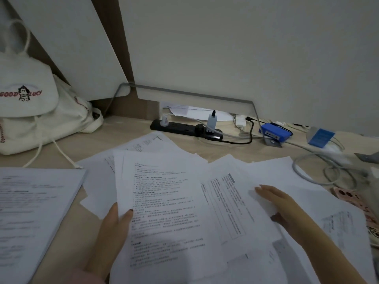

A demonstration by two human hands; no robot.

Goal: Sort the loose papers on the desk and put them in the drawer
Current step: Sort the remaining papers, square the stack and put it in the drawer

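Several loose printed sheets lie overlapping across the middle of the wooden desk [131, 128]. My left hand [114, 228] pinches the left edge of a few printed sheets [168, 206], thumb on top. My right hand [283, 203] lies flat with straight fingers on the white sheets to the right [303, 181]. A separate neat stack of printed pages [34, 206] sits at the left. No drawer is in view.
A white cloth bag [30, 111] with a cord stands at the back left. A black power strip [184, 130] with plugs, cables, blue boxes [274, 132] and a pink phone [352, 199] crowd the back and right. Behind is a white wall.
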